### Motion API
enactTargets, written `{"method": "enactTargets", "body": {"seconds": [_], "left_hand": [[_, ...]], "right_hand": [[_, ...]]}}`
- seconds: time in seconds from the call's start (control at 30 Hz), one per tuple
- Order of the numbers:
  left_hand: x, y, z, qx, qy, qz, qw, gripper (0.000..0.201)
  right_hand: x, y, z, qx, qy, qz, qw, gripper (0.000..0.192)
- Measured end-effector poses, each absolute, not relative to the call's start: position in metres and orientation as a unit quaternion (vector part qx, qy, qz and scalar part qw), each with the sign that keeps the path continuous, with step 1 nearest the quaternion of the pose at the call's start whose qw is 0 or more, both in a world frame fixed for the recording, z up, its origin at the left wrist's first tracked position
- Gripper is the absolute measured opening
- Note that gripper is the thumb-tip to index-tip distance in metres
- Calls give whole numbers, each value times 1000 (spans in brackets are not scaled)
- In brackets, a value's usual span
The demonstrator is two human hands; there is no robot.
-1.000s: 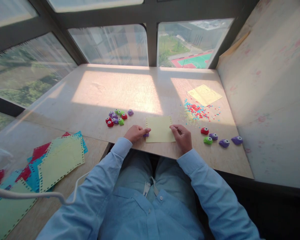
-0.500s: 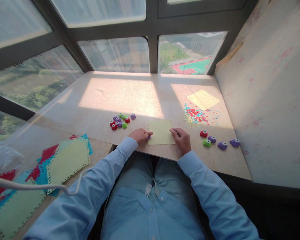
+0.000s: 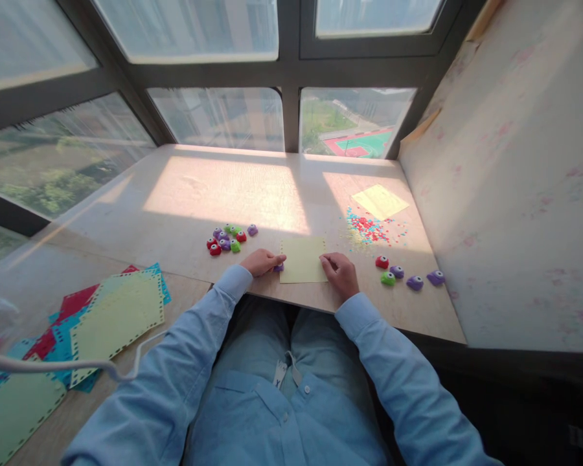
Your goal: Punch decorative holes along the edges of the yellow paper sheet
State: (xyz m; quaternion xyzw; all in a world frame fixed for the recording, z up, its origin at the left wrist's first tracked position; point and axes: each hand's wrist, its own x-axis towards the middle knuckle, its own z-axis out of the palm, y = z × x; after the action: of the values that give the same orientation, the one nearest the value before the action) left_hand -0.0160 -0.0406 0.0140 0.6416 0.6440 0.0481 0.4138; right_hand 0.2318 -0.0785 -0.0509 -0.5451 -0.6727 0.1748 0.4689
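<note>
The left hand (image 3: 261, 262) pinches a small purple punch (image 3: 279, 266) against the left edge of a yellow sheet (image 3: 302, 259) lying at the near edge of the table (image 3: 223, 188), while the right hand (image 3: 340, 272), fingers curled together, grips the sheet's right edge.

A pale stone windowsill (image 3: 214, 194) runs below dark-framed windows (image 3: 218, 116). Sun patches fall across its far edge. A mottled cream wall (image 3: 510, 194) closes its right side. Outside lies a green sports court (image 3: 369, 142).
</note>
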Motion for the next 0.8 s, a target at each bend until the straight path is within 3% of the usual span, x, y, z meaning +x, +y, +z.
{"method": "enactTargets", "body": {"seconds": [0.33,0.47,0.57,0.8], "left_hand": [[-34,-70,-1,685,640,248,243,39],[-32,-77,-15,730,596,255,217,30],[-32,-76,-19,695,604,307,241,25],[-37,-85,-3,510,577,472,430,45]], "right_hand": [[231,-80,-49,-555,-654,195,475,24],[231,-80,-49,-562,-622,231,494,26],[231,-82,-49,-567,-585,254,520,28],[232,-94,-43,-576,-546,242,559,28]]}}
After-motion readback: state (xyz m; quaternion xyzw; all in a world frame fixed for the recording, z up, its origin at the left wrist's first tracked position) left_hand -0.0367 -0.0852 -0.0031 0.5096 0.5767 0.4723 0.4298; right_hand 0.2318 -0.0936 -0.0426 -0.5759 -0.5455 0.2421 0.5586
